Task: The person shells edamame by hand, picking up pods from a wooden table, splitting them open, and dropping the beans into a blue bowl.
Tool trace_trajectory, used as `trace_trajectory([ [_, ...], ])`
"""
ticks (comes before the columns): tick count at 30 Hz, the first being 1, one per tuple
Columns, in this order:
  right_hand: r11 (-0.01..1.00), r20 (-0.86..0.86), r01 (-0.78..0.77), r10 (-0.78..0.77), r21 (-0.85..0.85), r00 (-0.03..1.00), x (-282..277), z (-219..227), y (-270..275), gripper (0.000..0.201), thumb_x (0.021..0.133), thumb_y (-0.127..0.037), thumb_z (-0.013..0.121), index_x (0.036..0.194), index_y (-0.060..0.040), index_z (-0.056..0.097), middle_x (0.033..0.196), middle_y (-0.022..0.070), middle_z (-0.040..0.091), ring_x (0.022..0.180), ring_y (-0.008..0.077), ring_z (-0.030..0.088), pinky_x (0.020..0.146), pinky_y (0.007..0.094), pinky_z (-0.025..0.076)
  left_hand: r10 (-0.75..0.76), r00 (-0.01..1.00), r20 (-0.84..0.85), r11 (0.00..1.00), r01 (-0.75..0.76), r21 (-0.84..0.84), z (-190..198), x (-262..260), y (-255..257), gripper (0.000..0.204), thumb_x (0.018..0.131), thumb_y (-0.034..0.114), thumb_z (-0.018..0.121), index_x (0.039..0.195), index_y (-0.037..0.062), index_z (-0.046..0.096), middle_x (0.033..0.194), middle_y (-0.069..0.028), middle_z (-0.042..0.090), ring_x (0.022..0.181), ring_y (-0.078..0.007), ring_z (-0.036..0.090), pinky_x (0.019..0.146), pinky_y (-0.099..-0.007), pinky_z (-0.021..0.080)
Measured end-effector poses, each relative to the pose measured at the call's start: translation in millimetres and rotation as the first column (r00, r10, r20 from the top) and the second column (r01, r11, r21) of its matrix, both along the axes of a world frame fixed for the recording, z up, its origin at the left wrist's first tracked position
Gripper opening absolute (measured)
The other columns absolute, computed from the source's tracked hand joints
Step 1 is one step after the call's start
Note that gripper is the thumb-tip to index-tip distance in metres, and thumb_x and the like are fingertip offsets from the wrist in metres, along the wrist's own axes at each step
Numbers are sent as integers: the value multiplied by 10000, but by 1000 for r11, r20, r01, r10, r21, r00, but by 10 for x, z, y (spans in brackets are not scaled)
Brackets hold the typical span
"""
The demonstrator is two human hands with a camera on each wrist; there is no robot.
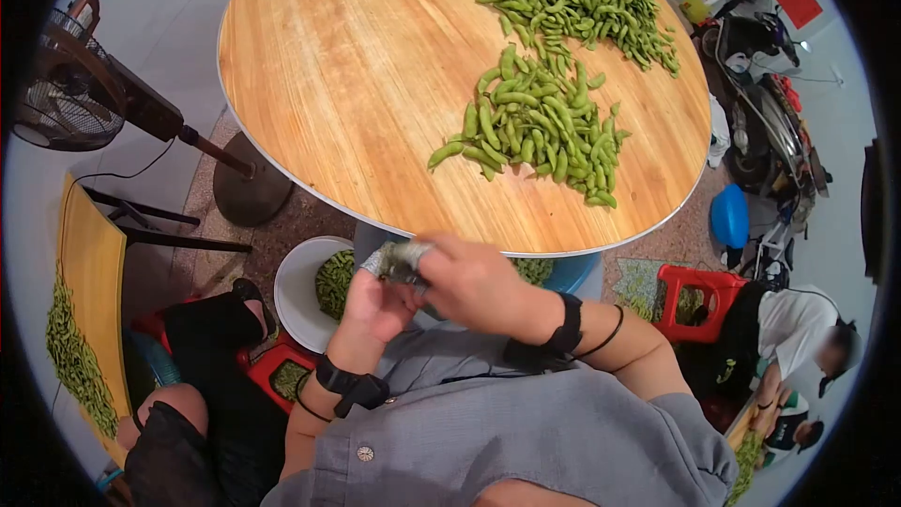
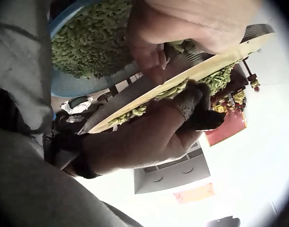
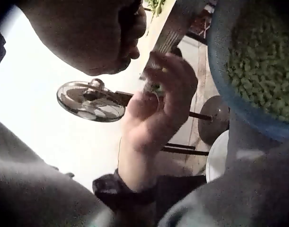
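Both hands are close together just in front of the round table's near edge. My left hand (image 1: pixel 371 305) is palm up, its fingers curled round a small green bean pod (image 2: pixel 176 46), mostly hidden by the fingers. Silvery wrapping (image 1: pixel 377 261) covers a fingertip there. My right hand (image 1: pixel 474 284) reaches over from the right with bent fingers; its thumb also wears wrapping (image 2: pixel 186 105). I cannot tell whether it holds anything. Under the hands stands a blue basin (image 3: pixel 225 92) of shelled green beans, beside a white bucket (image 1: pixel 293 293) with green pieces inside.
Green pods (image 1: pixel 540 122) are heaped on the round wooden table (image 1: pixel 328 84), with a larger pile (image 1: pixel 582 0) behind. A standing fan (image 1: pixel 70 84) is at left, near a second table (image 1: pixel 94 253) and a seated person. Red stool (image 1: pixel 718 291), blue bowl (image 1: pixel 729 216) and motorbike (image 1: pixel 751 122) stand at right.
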State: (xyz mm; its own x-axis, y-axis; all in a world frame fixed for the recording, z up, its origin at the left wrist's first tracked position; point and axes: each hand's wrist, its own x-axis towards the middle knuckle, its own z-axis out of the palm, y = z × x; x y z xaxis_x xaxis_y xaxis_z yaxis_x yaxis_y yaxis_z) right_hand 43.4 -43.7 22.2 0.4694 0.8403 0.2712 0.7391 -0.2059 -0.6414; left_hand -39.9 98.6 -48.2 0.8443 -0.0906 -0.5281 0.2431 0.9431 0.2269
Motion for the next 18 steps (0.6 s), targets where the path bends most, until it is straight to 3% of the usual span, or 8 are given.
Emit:
trace_trajectory([
  [6,924,236,377,-381,65,894,706,14,88,235,735,-20,614,966,-62,621,956,124,618,812,323,624,681,370,518,-2,997,80,1000,4,-29,-138,-459,531,304,959,297,436,987,50,612,810,-44,591,643,-138,483,492,-257,340],
  [8,918,254,395,-386,14,887,826,-65,89,217,739,-24,608,953,-57,617,952,114,615,800,319,623,667,376,516,214,976,40,839,-204,505,-193,-683,666,226,935,250,524,1016,53,599,827,-40,608,685,-151,528,561,-258,415],
  [9,907,273,418,-393,-39,878,847,-85,96,199,743,-28,603,940,-53,613,947,104,613,789,314,621,653,381,514,217,975,39,837,-207,507,-305,-768,773,226,935,250,524,1016,53,599,827,-40,608,685,-151,528,561,-258,415],
  [11,920,288,388,-357,-57,889,805,-58,115,196,744,-29,596,938,-54,611,951,94,611,774,306,621,639,385,513,99,986,-135,160,118,980,-571,-913,903,301,839,206,659,1051,12,570,1006,-121,606,905,-263,576,741,-355,481],
  [12,929,304,363,-326,-74,895,775,-39,125,194,745,-30,590,936,-56,610,954,84,610,760,297,621,625,389,512,103,985,-137,159,119,980,-531,-966,851,301,839,206,659,1051,12,570,1006,-121,606,905,-263,576,741,-355,481],
  [14,940,327,327,-281,-95,902,687,-10,138,208,741,-30,591,945,-61,611,966,79,611,753,290,622,619,386,515,286,809,-513,-680,549,486,-414,-1047,725,442,735,201,746,1070,-10,551,1247,-207,487,1153,-400,455,944,-466,400],
  [15,949,350,291,-235,-118,907,660,-7,136,222,736,-29,592,954,-67,612,979,74,612,746,283,624,613,383,517,301,812,-499,-672,552,493,-526,-1084,738,497,696,219,756,1101,14,554,1398,-241,298,1245,-467,301,997,-521,319],
  [18,968,345,234,-190,-91,919,674,-89,121,238,728,-57,613,965,-81,615,973,80,614,759,278,634,619,375,521,148,925,-351,-664,355,658,-664,-1023,824,543,695,224,758,1157,54,530,1407,-226,322,1264,-425,333,1009,-548,308],
])
